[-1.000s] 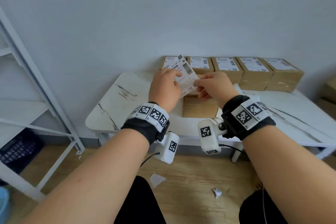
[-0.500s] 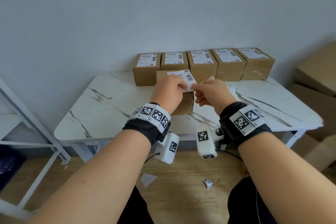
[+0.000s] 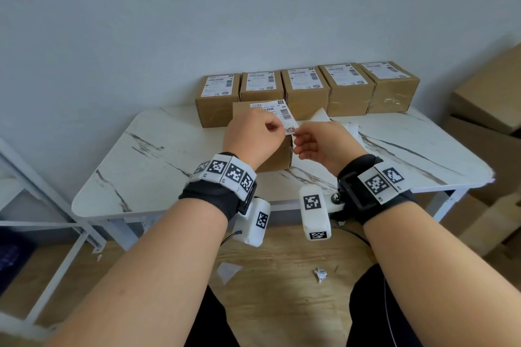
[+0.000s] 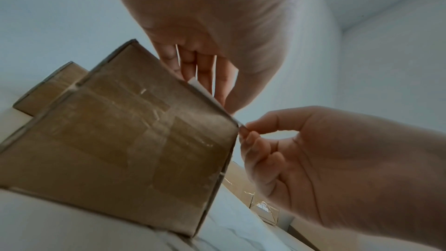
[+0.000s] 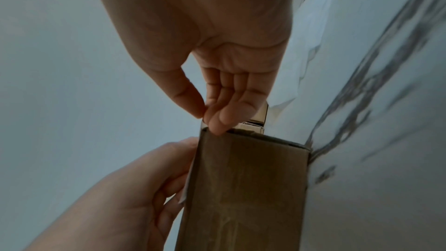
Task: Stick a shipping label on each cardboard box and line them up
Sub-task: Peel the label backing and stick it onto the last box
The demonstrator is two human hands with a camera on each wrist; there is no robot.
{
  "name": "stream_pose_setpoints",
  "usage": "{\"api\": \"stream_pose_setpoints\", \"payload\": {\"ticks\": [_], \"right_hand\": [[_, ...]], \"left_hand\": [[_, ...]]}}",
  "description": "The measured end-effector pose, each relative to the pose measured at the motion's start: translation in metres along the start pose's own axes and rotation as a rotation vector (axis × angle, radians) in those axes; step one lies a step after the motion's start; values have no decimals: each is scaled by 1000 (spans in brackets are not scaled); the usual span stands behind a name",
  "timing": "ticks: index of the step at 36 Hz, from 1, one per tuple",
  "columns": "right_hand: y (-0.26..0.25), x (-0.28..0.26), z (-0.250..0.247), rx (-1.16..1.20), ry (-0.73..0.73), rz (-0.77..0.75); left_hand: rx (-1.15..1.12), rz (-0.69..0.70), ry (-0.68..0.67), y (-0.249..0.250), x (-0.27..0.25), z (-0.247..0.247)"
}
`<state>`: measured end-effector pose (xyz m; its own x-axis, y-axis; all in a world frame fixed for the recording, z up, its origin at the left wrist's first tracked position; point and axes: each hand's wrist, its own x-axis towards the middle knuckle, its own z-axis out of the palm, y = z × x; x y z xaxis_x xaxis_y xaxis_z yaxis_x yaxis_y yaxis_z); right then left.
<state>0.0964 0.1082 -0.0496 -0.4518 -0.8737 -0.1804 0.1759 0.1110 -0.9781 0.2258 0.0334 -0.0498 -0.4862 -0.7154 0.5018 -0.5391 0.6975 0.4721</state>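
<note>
A plain cardboard box (image 3: 277,156) stands on the white marble table (image 3: 146,166) in front of me. A white shipping label (image 3: 283,114) lies over its top, its near edge still lifted. My left hand (image 3: 277,128) pinches the label's near edge, and my right hand (image 3: 296,136) pinches its near right corner. The left wrist view shows the box's taped side (image 4: 120,140), the label's edge (image 4: 204,92) and the right hand (image 4: 243,129) at the corner. From the right wrist I see the box (image 5: 241,188) below my right hand (image 5: 207,119). Several labelled boxes (image 3: 306,93) stand in a row by the wall.
Loose white backing sheets (image 3: 348,128) lie on the table right of the box. Large cardboard cartons (image 3: 485,98) are stacked at the far right. A white shelf frame (image 3: 42,205) stands at the left. Paper scraps (image 3: 320,275) lie on the wooden floor.
Both hands have brought the label down from mid-air onto the front box's top. The head view has swung, so the whole back row now shows.
</note>
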Motion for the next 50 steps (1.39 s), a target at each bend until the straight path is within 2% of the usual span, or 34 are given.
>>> {"api": "stream_pose_setpoints", "payload": {"ticks": [37,50], "right_hand": [[-1,-1,1,-16,22,-6],[1,-3,0,-12,-49,-61]], "left_hand": [[71,-25,-34,-1,8,2],[78,-24,-46,0,8,0]]}}
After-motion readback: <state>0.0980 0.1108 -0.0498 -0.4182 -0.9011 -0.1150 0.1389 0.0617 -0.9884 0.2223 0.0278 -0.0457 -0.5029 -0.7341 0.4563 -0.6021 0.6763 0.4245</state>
